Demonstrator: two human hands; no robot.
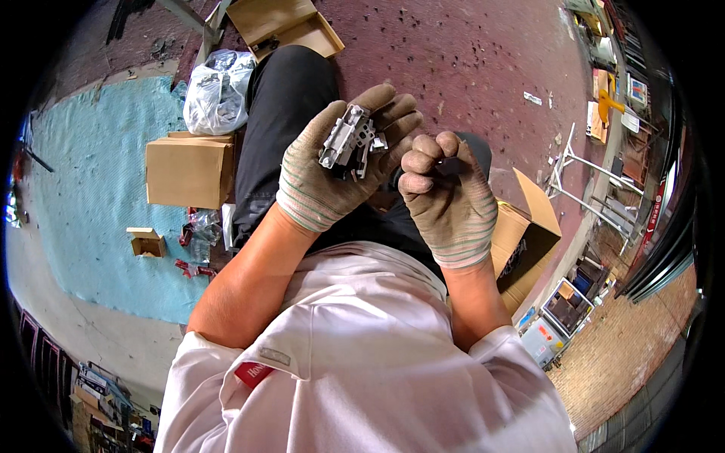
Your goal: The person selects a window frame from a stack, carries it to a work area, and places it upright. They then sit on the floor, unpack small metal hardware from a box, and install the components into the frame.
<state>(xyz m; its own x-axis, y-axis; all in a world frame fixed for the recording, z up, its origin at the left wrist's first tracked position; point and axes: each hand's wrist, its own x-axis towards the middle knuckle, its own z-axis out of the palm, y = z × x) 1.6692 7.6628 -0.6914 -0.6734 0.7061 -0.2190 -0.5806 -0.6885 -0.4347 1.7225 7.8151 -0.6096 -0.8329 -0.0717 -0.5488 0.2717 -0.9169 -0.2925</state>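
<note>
Both my hands wear dirty grey-brown work gloves with striped cuffs. Cupped palm up over my lap, my left hand (pixel 332 162) holds several small silvery metal fittings (pixel 352 142), shaped like slotted brackets or hinge parts. They lie heaped across the palm and the base of the fingers. Just to the right, my right hand (pixel 447 192) is raised with its fingers curled in towards the thumb, apart from the fittings. A dark spot shows near its fingertips, but what they hold, if anything, cannot be made out.
Left of my legs stand a closed cardboard box (pixel 189 172), a white plastic bag (pixel 219 92) and a small opened carton (pixel 146 243) on a blue mat (pixel 98 204). An open box (pixel 287 26) lies ahead. Another open carton (pixel 529 241) sits by my right side.
</note>
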